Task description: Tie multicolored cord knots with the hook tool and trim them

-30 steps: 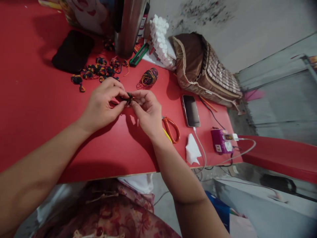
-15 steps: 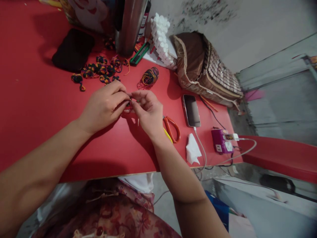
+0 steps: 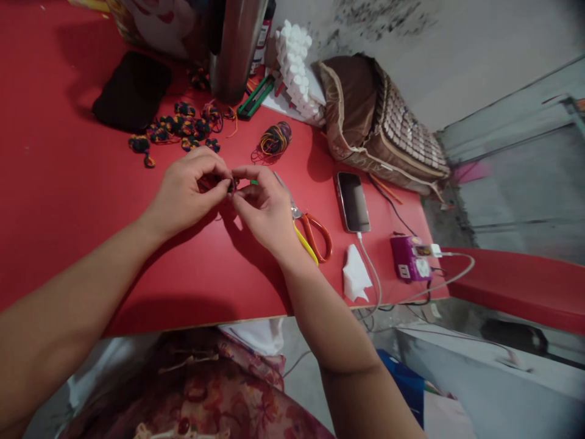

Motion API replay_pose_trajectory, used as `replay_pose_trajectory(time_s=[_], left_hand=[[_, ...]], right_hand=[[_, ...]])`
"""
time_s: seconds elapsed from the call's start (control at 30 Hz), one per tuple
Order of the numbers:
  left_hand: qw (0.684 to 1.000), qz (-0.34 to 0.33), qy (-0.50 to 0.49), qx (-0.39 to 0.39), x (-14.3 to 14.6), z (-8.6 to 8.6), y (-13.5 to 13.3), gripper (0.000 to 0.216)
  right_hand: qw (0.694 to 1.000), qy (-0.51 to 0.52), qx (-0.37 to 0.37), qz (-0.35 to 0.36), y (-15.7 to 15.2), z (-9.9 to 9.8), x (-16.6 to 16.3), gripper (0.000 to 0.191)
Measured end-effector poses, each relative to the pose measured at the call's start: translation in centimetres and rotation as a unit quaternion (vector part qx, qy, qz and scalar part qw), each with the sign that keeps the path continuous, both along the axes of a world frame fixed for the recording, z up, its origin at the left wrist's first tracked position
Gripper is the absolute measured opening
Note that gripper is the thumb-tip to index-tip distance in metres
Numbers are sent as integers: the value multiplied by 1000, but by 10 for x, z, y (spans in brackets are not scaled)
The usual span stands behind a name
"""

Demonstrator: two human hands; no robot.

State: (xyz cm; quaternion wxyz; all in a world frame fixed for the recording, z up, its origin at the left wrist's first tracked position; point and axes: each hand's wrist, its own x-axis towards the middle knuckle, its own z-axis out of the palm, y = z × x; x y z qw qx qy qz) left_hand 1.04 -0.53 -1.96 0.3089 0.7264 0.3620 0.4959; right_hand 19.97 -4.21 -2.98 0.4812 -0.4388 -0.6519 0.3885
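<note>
Left hand (image 3: 185,194) and right hand (image 3: 265,214) pinch a dark yarn piece (image 3: 231,185) between fingertips. Label (image 3: 262,36) on bottle (image 3: 270,10): too small to read.

Bare left hand (image 3: 183,194), bare right hand (image 3: 265,210), uncovered forearms (image 3: 109,274), reddish floral garment (image 3: 247,393), pale trim (image 3: 205,435)

Head camera, one: head-worn, facing forward and steeply down. Near range: left hand (image 3: 185,192) and right hand (image 3: 267,210), just left of centre. Red table (image 3: 196,268) beneath; wall (image 3: 393,36) across upper right; patterned garment (image 3: 237,396) along lower edge.
</note>
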Motion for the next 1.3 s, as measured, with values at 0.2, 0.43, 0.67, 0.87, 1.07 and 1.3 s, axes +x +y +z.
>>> replay_pose_trajectory(time_s=[0.2,0.43,0.67,0.87,1.07,1.3], left_hand=[[1000,-8,-15,-21,-1,2,0,12],[990,-40,-96,-94,1,5,-1,13],[964,-3,-185,-191,-2,10,1,21],[958,16,-208,-199,0,14,2,23],[916,-45,-246,-313,2,12,-1,25],[873,-91,-287,-382,8,16,-10,25]], right_hand=[[999,-36,27,-15,-2,4,1,24],[999,14,5,-36,4,-1,5,22],[997,62,31,-44,7,-3,8,29],[997,63,30,-44,8,-3,7,32],[996,88,-17,-30,3,10,8,33],[994,91,-58,9,-1,14,0,33]])
